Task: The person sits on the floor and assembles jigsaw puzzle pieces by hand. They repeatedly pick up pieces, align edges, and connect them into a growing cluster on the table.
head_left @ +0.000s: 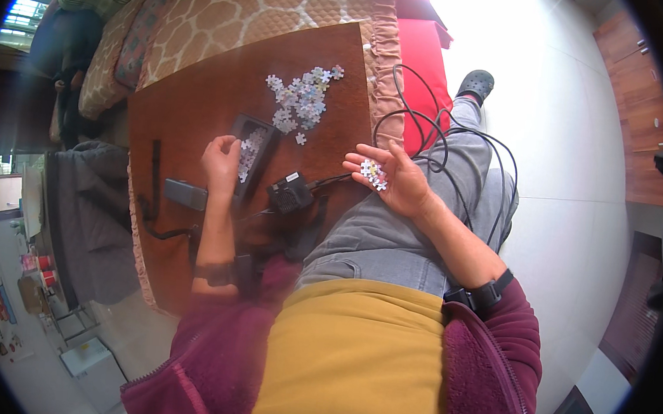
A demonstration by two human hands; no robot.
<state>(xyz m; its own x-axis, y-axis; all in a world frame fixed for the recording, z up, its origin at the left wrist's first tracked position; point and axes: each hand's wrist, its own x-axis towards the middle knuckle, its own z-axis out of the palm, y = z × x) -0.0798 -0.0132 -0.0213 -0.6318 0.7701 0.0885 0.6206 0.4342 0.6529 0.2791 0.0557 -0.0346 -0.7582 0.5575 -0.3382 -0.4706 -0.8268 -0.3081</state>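
Observation:
My right hand (407, 188) is turned palm up over my thigh, fingers stretched out, with several small jigsaw puzzle pieces (373, 173) resting on the fingers and palm. My left hand (220, 161) is at the left edge of a narrow black box (264, 160), its fingers curled and thumb drawn in. Whatever its fingertips pinch, if anything, is too small to make out. Inside the box lie more pale puzzle pieces (250, 150). Beyond it, a loose heap of pale, multicoloured puzzle pieces (301, 103) spreads over the brown wooden board (191, 110).
Close to the box sit a black boxy device (291, 194) with a cable and a grey-blue flat block (185, 193). Black cables (447, 142) loop across my right leg. A patterned quilted cover (262, 3) lies beyond the board; a red surface (421, 78) is at its right.

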